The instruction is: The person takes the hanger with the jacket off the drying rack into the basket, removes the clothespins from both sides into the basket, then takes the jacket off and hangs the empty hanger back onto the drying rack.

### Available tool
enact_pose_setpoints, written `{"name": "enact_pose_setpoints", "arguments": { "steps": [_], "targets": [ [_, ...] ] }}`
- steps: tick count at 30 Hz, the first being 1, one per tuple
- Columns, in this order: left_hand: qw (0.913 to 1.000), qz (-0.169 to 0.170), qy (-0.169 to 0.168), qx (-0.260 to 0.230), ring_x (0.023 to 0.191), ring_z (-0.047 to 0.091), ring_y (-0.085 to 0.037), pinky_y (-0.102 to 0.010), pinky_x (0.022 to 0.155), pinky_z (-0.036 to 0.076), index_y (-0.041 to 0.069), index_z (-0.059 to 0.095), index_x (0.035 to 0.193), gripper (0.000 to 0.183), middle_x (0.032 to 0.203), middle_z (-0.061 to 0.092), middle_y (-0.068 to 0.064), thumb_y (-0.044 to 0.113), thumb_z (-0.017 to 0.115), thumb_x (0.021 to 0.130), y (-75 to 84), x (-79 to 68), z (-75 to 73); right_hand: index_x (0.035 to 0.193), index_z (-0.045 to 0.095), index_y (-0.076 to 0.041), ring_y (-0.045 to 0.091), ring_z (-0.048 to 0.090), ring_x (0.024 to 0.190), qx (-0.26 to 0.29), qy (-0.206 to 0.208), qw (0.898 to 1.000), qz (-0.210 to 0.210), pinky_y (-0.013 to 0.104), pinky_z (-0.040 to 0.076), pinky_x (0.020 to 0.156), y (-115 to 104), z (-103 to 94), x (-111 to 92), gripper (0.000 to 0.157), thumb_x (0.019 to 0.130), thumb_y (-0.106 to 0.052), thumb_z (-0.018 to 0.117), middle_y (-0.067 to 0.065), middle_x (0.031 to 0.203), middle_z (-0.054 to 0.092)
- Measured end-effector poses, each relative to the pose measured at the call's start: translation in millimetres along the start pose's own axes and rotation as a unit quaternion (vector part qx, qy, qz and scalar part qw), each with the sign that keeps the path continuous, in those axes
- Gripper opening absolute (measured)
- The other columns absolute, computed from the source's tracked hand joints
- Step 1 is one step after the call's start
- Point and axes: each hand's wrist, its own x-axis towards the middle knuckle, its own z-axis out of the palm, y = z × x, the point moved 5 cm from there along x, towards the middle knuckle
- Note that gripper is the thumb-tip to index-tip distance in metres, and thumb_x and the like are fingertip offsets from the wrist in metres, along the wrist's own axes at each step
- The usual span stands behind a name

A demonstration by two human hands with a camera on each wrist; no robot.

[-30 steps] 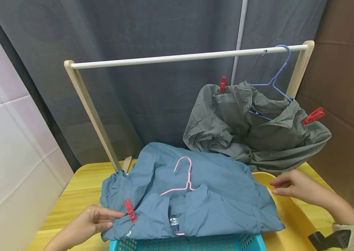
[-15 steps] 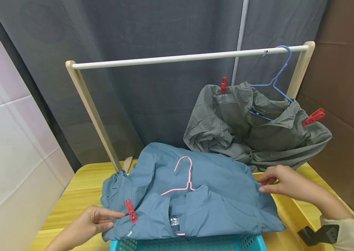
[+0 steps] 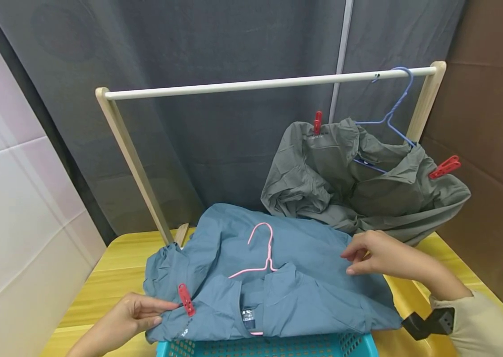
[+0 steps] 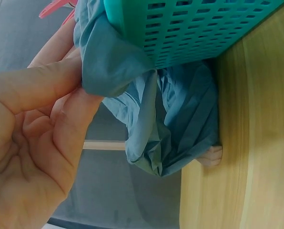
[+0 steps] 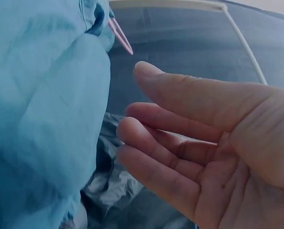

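A blue jacket (image 3: 305,297) with a collar lies spread over a turquoise basket (image 3: 273,347). Its neck opening holds a pink hanger (image 3: 269,253), hook pointing up. My left hand (image 3: 133,317) pinches the jacket's left edge between thumb and fingers, close beside a red clothespin (image 3: 186,300) on the fabric. In the left wrist view, the left hand (image 4: 42,114) grips a fold of cloth at the basket corner. My right hand (image 3: 385,255) hovers above the jacket's right side, holding nothing. The right wrist view shows the right hand (image 5: 194,143) with loosely bent fingers apart from the cloth.
Behind stands a rack with a white rod (image 3: 233,88) and wooden posts. A grey garment (image 3: 345,183) hangs at its right on a blue hanger (image 3: 394,106), with two red clothespins on it. A yellow tray (image 3: 405,292) lies right of the basket on the wooden table (image 3: 99,277).
My right hand has moved left from above the yellow tray to over the jacket's right side. The left hand keeps its pinch on the jacket in the same place.
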Motion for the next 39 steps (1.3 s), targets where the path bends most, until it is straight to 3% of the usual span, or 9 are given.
{"name": "enact_pose_setpoints", "arguments": {
  "steps": [14, 21, 39],
  "targets": [
    [0.9996, -0.023, 0.015, 0.006, 0.095, 0.061, -0.009, -0.024, 0.074, 0.050, -0.009, 0.059, 0.115, 0.029, 0.110, 0.064, -0.009, -0.009, 0.051, 0.087, -1.2, -0.5, -0.5, 0.100, 0.068, 0.002, 0.006, 0.059, 0.075, -0.007, -0.028, 0.999, -0.040, 0.023, 0.049, 0.067, -26.3, 19.7, 32.9, 0.030, 0.079, -0.018, 0.072, 0.004, 0.087, 0.062],
    [0.9999, -0.009, 0.010, -0.004, 0.096, 0.060, -0.010, -0.025, 0.074, 0.050, -0.011, 0.058, 0.115, 0.029, 0.110, 0.062, -0.014, -0.011, 0.049, 0.087, -0.4, -1.4, 0.5, 0.099, 0.069, 0.001, 0.006, 0.058, 0.075, -0.005, -0.035, 0.998, -0.060, 0.023, 0.049, 0.067, -40.2, 27.9, 52.1, 0.027, 0.077, -0.015, 0.073, 0.001, 0.087, 0.063],
    [0.9995, -0.027, 0.011, -0.011, 0.098, 0.059, -0.007, -0.023, 0.076, 0.049, -0.011, 0.058, 0.115, 0.028, 0.111, 0.063, -0.009, -0.009, 0.050, 0.088, -1.9, -1.8, -0.6, 0.098, 0.070, 0.000, 0.004, 0.061, 0.075, -0.013, -0.071, 0.993, -0.089, 0.019, 0.048, 0.067, -68.7, 44.8, 85.4, 0.026, 0.076, -0.014, 0.074, 0.002, 0.088, 0.066]
  ]
}}
